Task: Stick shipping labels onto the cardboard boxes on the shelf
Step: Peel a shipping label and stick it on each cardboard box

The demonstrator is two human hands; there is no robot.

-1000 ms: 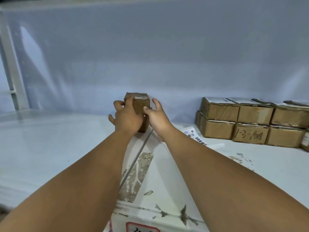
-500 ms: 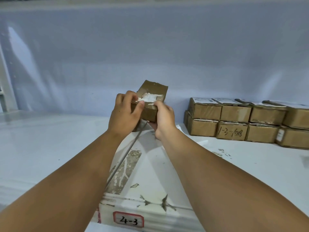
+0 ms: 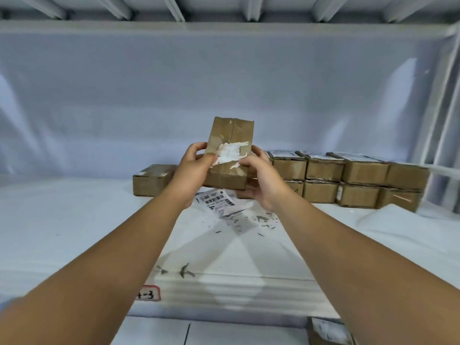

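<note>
**A:** While both hands are holding that cardboard box [image 3: 230,150] up above the shelf [image 3: 74,232], is anything showing inside it?

**B:** Its flaps are lying closed, so I cannot tell; the left hand [image 3: 193,168] is gripping the box's left edge, thumb in front and fingers curling behind; the right hand [image 3: 261,180] is clasping its lower right corner, thumb pressing on the face.

**A:** What is showing on that face?

**B:** A torn white label remnant [image 3: 231,153] is clinging to the middle of it.

**A:** And around the box?

**B:** Just below it a loose shipping label [image 3: 219,200] is lying on the shelf, showing barcodes; its text is coming out too small to read. Right of the box, a two-high row of closed boxes [image 3: 361,178] is standing, with white labels lying on the top ones; left of it one closed box [image 3: 151,180] is sitting alone. Well below it, on the shelf's front edge, a red-bordered tag [image 3: 148,293] is showing what looks like "4-3"; far below and right, another labelled box [image 3: 328,332] is peeking in at the corner.
</note>
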